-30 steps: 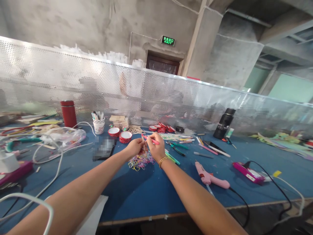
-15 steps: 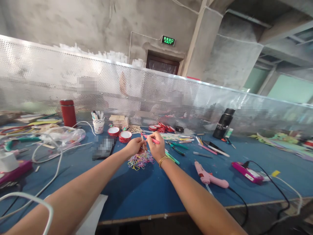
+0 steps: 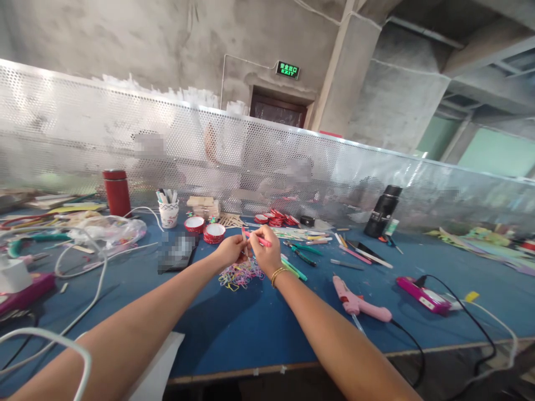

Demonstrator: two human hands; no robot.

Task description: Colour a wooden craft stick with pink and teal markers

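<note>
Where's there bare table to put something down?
Bare blue tabletop shows between the band pile and the front edge, plus a patch between the pink glue gun and the right-hand magenta power strip. Crowded: right of and beyond that pile, with green pens and red round pieces; far left, with white cables and a plastic bag.

Your pen (image 3: 263,241) was pinkish red, your slim stick (image 3: 245,243) pale with a red end, your bracelet (image 3: 277,275) gold. Loop pile (image 3: 239,275) near you: mixed pink, purple, yellow, white. Tabletop (image 3: 251,340) was blue. Glue gun (image 3: 370,309) was pink, power strip (image 3: 422,294) on your right magenta. Cup (image 3: 169,216) was white, dark zigzag band, reddish print. Tub (image 3: 214,238) was patterned red, white inside. Red flask (image 3: 117,195) had a plain body; black flask (image 3: 379,216) carried white lettering.
</note>
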